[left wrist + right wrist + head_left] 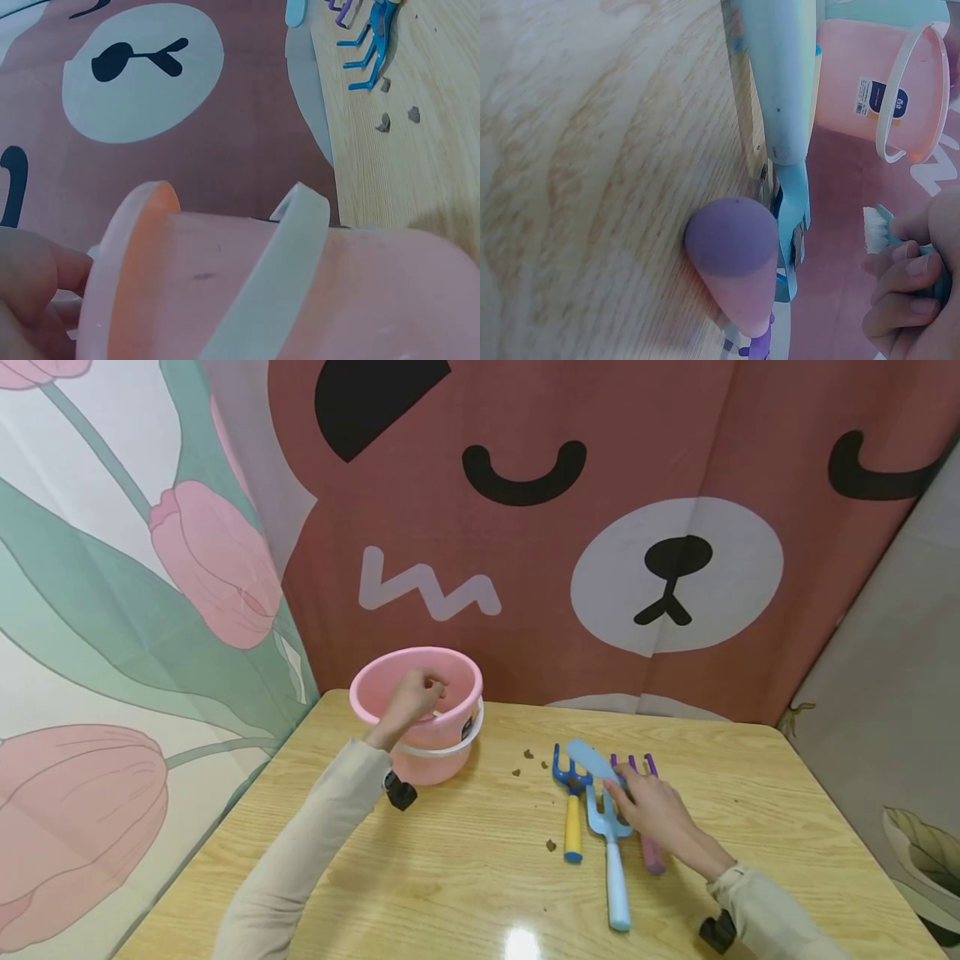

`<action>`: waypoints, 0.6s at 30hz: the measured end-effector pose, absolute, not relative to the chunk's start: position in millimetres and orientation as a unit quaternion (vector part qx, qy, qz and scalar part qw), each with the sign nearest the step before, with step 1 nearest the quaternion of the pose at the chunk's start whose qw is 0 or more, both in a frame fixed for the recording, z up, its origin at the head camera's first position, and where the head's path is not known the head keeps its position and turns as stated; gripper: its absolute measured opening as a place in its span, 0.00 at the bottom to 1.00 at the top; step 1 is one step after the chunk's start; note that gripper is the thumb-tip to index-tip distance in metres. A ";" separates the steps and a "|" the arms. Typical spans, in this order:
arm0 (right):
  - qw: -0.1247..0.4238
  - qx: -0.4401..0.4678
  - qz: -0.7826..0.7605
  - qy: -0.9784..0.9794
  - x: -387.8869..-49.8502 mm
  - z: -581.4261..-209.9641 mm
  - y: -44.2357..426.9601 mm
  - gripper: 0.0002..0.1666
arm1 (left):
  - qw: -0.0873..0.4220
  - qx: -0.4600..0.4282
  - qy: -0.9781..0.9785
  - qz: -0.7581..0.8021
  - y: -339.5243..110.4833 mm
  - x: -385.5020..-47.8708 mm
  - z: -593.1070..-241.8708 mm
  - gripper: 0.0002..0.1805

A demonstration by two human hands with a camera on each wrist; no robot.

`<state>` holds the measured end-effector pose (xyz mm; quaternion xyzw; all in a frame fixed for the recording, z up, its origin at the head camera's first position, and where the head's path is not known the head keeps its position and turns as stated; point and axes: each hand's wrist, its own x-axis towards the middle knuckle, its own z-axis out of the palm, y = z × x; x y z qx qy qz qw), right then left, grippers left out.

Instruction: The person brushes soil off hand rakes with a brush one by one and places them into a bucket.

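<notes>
A pink bucket [431,768] with a white handle [289,262] stands at the table's back left. Over its opening reaches my left hand [412,697], fingers bent inside the rim; whether they hold anything is hidden. A small greenish thing [437,715] shows inside the bucket. My right hand [656,810] grips a light blue brush [592,762] above the garden tools; its white bristles [874,231] show in the right wrist view. Below lie a light blue fork [615,877], a blue fork with a yellow handle [573,827] and a purple rake with a pink handle [652,857].
Several brown crumbs [551,845] lie on the wooden table [450,868] between the bucket and the tools. A printed bear curtain [525,652] hangs right behind the back edge; a flower-print cloth [217,693] hangs on the left.
</notes>
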<state>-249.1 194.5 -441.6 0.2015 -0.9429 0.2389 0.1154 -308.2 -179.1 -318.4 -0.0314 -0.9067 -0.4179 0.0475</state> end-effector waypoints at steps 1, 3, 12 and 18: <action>0.114 0.202 0.239 -0.943 -248.9 -441.7 195.4 0.23 | 0.052 -0.029 -0.907 -0.417 -178.2 -307.9 -318.2 0.17; 0.113 0.205 0.238 -0.943 -248.9 -442.3 197.3 0.23 | 0.061 -0.024 -0.908 -0.414 -176.5 -307.6 -317.6 0.17; 0.106 0.209 0.242 -0.942 -250.7 -444.2 201.0 0.22 | 0.085 -0.040 -0.900 -0.426 -170.3 -303.1 -315.4 0.17; 0.107 0.212 0.250 -0.939 -251.2 -445.7 201.2 0.16 | 0.088 -0.050 -0.902 -0.419 -166.6 -300.3 -316.4 0.16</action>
